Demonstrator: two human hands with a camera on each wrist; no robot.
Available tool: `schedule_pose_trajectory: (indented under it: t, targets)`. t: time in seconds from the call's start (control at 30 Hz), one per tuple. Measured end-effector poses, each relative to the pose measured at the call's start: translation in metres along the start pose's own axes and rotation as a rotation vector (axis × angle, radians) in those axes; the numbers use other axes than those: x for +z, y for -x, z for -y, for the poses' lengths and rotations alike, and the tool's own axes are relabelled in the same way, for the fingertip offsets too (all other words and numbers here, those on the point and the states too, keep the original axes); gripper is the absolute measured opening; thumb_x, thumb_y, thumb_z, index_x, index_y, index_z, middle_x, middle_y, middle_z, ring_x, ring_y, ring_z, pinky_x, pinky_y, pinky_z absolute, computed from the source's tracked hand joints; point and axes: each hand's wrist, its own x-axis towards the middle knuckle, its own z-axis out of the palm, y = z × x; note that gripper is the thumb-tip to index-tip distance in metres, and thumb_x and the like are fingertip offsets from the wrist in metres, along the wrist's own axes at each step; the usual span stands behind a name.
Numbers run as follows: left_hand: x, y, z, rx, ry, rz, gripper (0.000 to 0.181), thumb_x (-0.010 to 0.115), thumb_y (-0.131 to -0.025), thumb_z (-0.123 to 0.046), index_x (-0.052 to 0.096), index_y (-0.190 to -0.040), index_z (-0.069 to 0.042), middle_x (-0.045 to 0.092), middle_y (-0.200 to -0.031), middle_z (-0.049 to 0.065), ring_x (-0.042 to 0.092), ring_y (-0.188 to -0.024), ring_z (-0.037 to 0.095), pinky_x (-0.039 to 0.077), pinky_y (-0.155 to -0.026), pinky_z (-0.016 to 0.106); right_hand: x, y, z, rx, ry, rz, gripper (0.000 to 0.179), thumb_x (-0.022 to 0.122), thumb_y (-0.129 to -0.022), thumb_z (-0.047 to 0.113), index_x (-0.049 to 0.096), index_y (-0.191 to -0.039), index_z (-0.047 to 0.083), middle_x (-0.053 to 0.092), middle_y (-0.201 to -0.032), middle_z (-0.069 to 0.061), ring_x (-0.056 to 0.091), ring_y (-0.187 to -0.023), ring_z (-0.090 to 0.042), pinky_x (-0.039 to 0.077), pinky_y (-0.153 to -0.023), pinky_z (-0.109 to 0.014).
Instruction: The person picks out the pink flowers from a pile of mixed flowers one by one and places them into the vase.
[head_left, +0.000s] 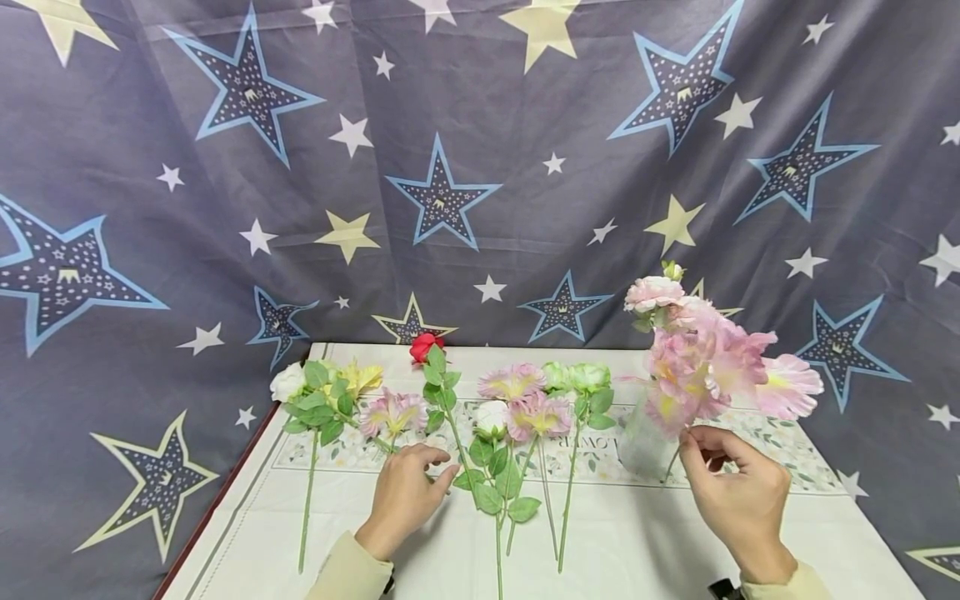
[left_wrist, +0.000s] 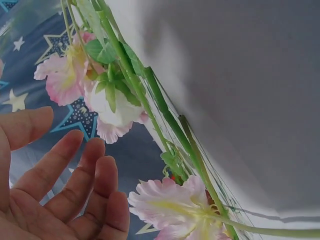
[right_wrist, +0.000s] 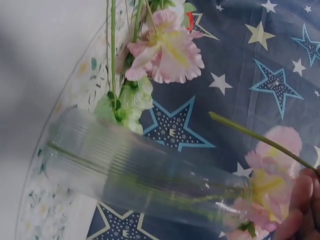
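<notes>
My right hand (head_left: 738,496) pinches the green stem (right_wrist: 257,136) of a pink flower beside the clear ribbed vase (right_wrist: 125,167). The stem's free end points outside the vase, apart from it. Pink blooms (head_left: 697,358) crowd above the vase's mouth, so which bloom belongs to the held stem cannot be told. Stems show through the vase wall. Over the table, my left hand (head_left: 408,496) has its fingers (left_wrist: 75,180) loosely spread and holds nothing. Nearest to it is a pink-and-yellow flower (head_left: 393,412) lying on the table.
A row of flowers lies on the white tablecloth (head_left: 247,517): a white rose (head_left: 288,383), a yellow flower (head_left: 362,377), a red rose (head_left: 426,347), another white rose (head_left: 491,417) and a pale green flower (head_left: 588,377). Behind hangs a grey star-patterned curtain (head_left: 480,92).
</notes>
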Motion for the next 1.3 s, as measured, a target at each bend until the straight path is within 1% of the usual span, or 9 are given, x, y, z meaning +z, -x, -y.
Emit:
schedule_pose_trajectory:
  t: [0.13,0.27,0.37,0.57,0.77,1.0,1.1,1.23,1.3]
  targets:
    - [0.000,0.000,0.002,-0.008,-0.010,-0.002,0.014,0.087,-0.083,-0.025,0.081,-0.093,-0.017,0.076,-0.093,0.001,0.071,-0.089,0.025,0.054,-0.084,0.049,-0.003,-0.008,0.004,0.000,-0.023,-0.052,0.005,0.073,-0.076,-0.006,0.075,-0.073,-0.003,0.068,-0.066,-0.016,0.051,-0.059,0.010,0.040,-0.060,-0.005]
    - [0.000,0.000,0.002,-0.012,-0.013,-0.005,0.015,0.087,-0.083,-0.025,0.081,-0.094,-0.016,0.076,-0.095,0.002,0.071,-0.091,0.027,0.053,-0.086,0.051,-0.006,-0.017,0.008,0.000,-0.012,-0.078,0.005,0.070,-0.077,-0.006,0.074,-0.073,-0.006,0.067,-0.065,-0.016,0.050,-0.060,0.013,0.040,-0.062,-0.004]
    - [-0.001,0.001,0.004,-0.016,-0.015,-0.006,0.015,0.087,-0.083,-0.025,0.081,-0.094,-0.016,0.076,-0.097,0.002,0.070,-0.093,0.028,0.053,-0.087,0.052,-0.008,-0.022,0.004,0.006,0.002,-0.090,0.006,0.070,-0.076,-0.008,0.074,-0.072,-0.005,0.066,-0.064,-0.010,0.050,-0.060,0.013,0.039,-0.062,-0.004]
    - [-0.003,0.003,0.007,-0.007,-0.025,-0.016,0.016,0.087,-0.082,-0.025,0.081,-0.095,-0.016,0.076,-0.098,0.003,0.070,-0.094,0.030,0.052,-0.088,0.053,-0.012,-0.031,-0.009,0.044,0.071,-0.122,0.006,0.071,-0.075,-0.005,0.075,-0.072,-0.003,0.064,-0.063,0.010,0.048,-0.058,0.015,0.038,-0.061,-0.003]
    - [-0.004,0.003,0.009,-0.008,-0.034,-0.013,0.016,0.087,-0.083,-0.026,0.081,-0.095,-0.017,0.076,-0.099,0.003,0.071,-0.094,0.030,0.051,-0.087,0.054,-0.015,-0.044,-0.015,0.062,0.133,-0.142,0.006,0.072,-0.077,-0.002,0.077,-0.075,-0.004,0.063,-0.061,0.009,0.047,-0.057,0.019,0.036,-0.060,0.000]
    - [-0.005,0.004,0.009,-0.003,-0.040,-0.022,0.016,0.087,-0.082,-0.025,0.081,-0.094,-0.016,0.076,-0.097,0.003,0.071,-0.093,0.030,0.052,-0.084,0.052,-0.019,-0.057,-0.034,0.074,0.194,-0.133,0.011,0.072,-0.082,0.005,0.078,-0.080,-0.004,0.057,-0.069,0.025,0.046,-0.060,0.024,0.035,-0.061,0.001]
    - [-0.005,0.004,0.009,-0.002,-0.041,-0.023,0.016,0.087,-0.082,-0.025,0.081,-0.094,-0.016,0.076,-0.097,0.004,0.070,-0.093,0.030,0.051,-0.084,0.053,-0.020,-0.064,-0.038,0.065,0.213,-0.143,0.012,0.071,-0.083,0.005,0.077,-0.081,-0.005,0.064,-0.065,0.009,0.045,-0.063,0.026,0.034,-0.062,0.001]
    - [-0.005,0.004,0.008,-0.010,-0.031,-0.015,0.016,0.087,-0.082,-0.025,0.081,-0.095,-0.016,0.076,-0.099,0.004,0.070,-0.095,0.031,0.051,-0.086,0.054,-0.018,-0.073,-0.042,0.050,0.218,-0.154,0.013,0.071,-0.085,0.005,0.077,-0.083,-0.007,0.069,-0.068,-0.019,0.044,-0.065,0.027,0.034,-0.065,0.001]
    - [-0.004,0.004,0.008,-0.016,-0.027,-0.010,0.016,0.087,-0.082,-0.026,0.081,-0.095,-0.017,0.076,-0.100,0.004,0.070,-0.096,0.031,0.051,-0.087,0.054,-0.016,-0.077,-0.044,0.045,0.214,-0.148,0.014,0.071,-0.086,0.006,0.077,-0.085,-0.006,0.069,-0.070,-0.022,0.044,-0.065,0.027,0.034,-0.065,0.001]
